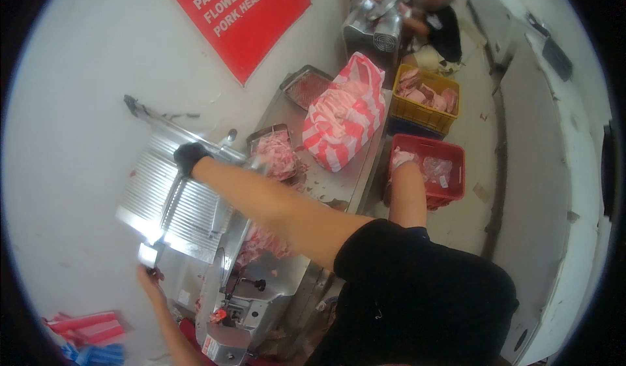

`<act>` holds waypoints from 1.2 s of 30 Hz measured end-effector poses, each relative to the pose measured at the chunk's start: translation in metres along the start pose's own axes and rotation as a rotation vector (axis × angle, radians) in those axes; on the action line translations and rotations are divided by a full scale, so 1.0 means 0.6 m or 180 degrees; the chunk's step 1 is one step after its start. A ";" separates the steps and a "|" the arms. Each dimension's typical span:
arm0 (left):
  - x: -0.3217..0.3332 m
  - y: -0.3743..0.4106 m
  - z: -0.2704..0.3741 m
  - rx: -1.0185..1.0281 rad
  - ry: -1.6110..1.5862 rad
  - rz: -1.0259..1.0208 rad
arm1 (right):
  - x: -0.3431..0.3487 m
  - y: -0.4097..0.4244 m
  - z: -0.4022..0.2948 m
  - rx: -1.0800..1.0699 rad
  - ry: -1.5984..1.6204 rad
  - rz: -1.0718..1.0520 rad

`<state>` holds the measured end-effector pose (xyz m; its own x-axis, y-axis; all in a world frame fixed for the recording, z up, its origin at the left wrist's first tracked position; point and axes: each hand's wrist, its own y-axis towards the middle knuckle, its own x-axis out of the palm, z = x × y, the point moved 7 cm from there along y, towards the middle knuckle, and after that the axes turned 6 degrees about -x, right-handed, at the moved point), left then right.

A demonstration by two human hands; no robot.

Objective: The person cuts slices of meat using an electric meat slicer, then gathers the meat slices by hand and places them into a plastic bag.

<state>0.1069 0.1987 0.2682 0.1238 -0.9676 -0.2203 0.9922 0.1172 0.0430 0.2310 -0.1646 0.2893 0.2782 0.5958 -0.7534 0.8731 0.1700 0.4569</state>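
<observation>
A metal meat slicer stands before me, with a ribbed carriage plate [168, 190] and a rod [171, 204] across it. My right hand [192, 159], in a black glove, is closed on the rod's upper end. My bare left hand [152, 274] is at the rod's lower end, beside a shiny metal block [147, 255]; its fingers are partly hidden, so its grip is unclear. Sliced raw meat [264, 242] lies beside the slicer, partly behind my right forearm. More sliced meat [276, 154] fills a tray just beyond that arm.
A red-and-white striped bag of meat [342, 116] sits on the metal table [337, 187], near another tray [308, 84]. Yellow [425, 116] and red crates [452, 190] holding meat and plastic stand beside it. A person [437, 28] crouches by another machine [374, 18].
</observation>
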 end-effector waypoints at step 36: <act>-0.088 0.033 -0.047 0.0008 0.0425 -0.0324 | 0.048 0.016 -0.008 -0.0219 -0.0351 0.0187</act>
<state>0.1202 0.2585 0.2530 0.0237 -0.9360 -0.3512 0.9997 0.0192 0.0162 0.2455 -0.1420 0.2739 0.3736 0.5171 -0.7701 0.8256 0.1931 0.5302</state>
